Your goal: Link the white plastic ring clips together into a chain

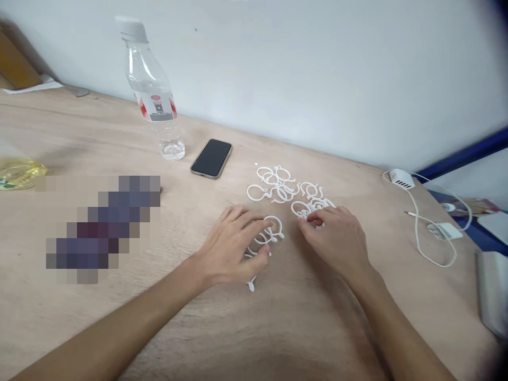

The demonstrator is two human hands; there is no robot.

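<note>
Left hand (234,246) fingers clasp white rings (269,236) beneath; right hand (337,238) seemingly pinches another ring (313,214).

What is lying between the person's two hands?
In the head view, a white plastic ring lies on the wooden table between the left hand and right hand.

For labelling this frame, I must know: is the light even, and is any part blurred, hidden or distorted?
Head view: even light, faint shadows under the left hand and right hand; a pixelated block hides part of the table; the right corners are dark and blurred; the bottle leans, likely lens distortion; the white rings are sharp.
</note>
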